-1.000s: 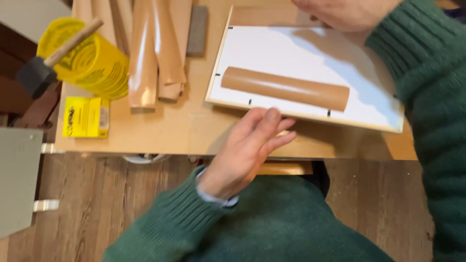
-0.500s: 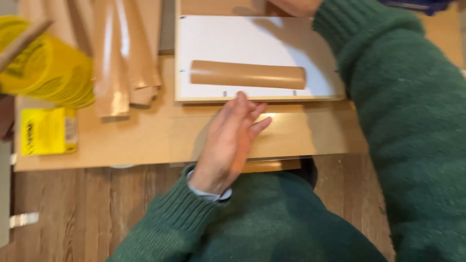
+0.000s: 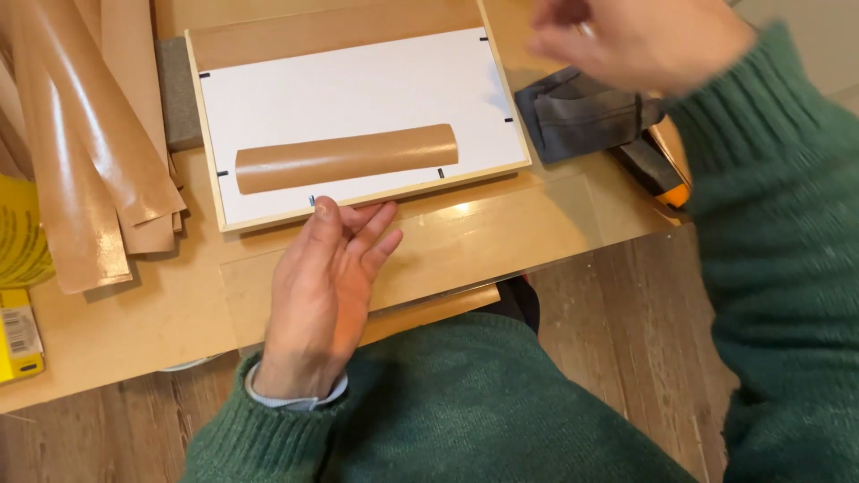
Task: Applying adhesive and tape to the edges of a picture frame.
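Note:
A wooden picture frame (image 3: 213,170) lies face down on the wooden table (image 3: 537,233), its white backing board showing. A curled strip of brown paper tape (image 3: 344,157) rests along the board's near side. My left hand (image 3: 322,291) lies flat on a clear sheet at the table's front edge, fingertips touching the frame's near rail. My right hand (image 3: 640,40), blurred, hovers above the table's far right over a dark grey cloth (image 3: 577,112); it appears to hold nothing.
Several long brown tape strips (image 3: 89,152) are stacked at the left. A grey block (image 3: 177,94) lies beside the frame. Yellow objects (image 3: 18,286) sit at the far left edge. An orange-and-black tool (image 3: 662,170) lies by the cloth. Wood floor lies below.
The view has shifted right and closer. My left hand moved up to the frame's near edge. My right hand lifted away from the frame's far side toward the grey cloth.

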